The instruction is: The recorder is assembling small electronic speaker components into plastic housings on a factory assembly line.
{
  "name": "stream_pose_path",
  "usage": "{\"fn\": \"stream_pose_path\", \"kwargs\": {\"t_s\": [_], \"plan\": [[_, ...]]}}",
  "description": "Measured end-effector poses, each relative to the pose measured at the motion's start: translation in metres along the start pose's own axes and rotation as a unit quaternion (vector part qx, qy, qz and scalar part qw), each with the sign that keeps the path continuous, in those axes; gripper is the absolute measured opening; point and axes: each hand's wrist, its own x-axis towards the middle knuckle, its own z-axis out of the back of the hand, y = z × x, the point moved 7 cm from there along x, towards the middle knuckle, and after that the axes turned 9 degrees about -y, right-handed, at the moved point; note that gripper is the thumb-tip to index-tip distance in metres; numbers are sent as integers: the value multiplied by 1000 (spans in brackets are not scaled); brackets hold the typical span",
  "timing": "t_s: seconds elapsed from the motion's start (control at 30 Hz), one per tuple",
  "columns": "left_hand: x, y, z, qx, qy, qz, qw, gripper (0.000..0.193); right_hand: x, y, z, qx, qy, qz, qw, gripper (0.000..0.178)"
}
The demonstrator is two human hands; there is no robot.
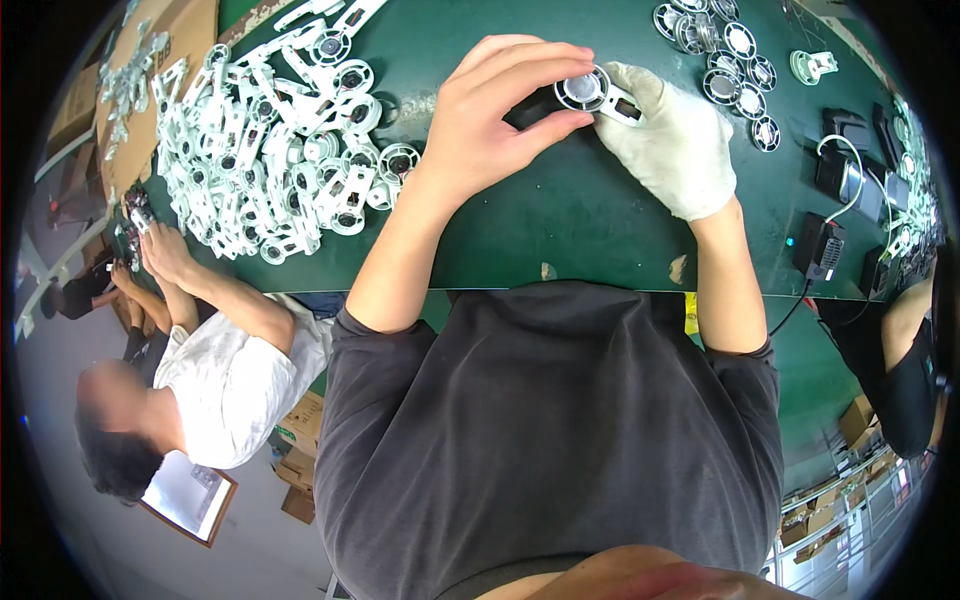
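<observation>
One held ring-headed white part (590,92), one white glove (668,150), one separate white part (812,67), roughly eleven loose spoked rings (766,133); heaped white parts (230,165) uncountable.

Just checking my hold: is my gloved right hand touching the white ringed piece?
Touching. The head view shows the gloved right hand meeting the narrow end of the white ringed piece, no gap between them.

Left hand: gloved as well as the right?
No, the left hand shows bare skin at fingers and wrist, while the right hand wears a white glove.
</observation>
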Motion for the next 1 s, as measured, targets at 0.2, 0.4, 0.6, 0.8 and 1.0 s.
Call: {"fn": "stream_pose_path", "kwargs": {"t_s": [0.2, 0.4, 0.6, 0.8, 1.0], "plan": [[-3, -2, 0, -25, -10, 24, 999, 42, -1, 1, 2, -8, -11, 2, 1000, 32], [4, -6, 1, 20, -72, -64, 995, 45, 4, -1, 5, 25, -54, 14, 998, 34], [-2, -15, 11, 43, -64, -64, 995, 40, 0, -16, -10, 155, 118, -75, 978, 44], [-13, -30, 5, -5, -86, -143, 986, 40, -19, -30, -23, 319, 249, -205, 891, 26], [-12, -24, 10, -201, -65, 41, 977, 45, -18, -20, -38, 363, 170, -167, 901, 31]]}}
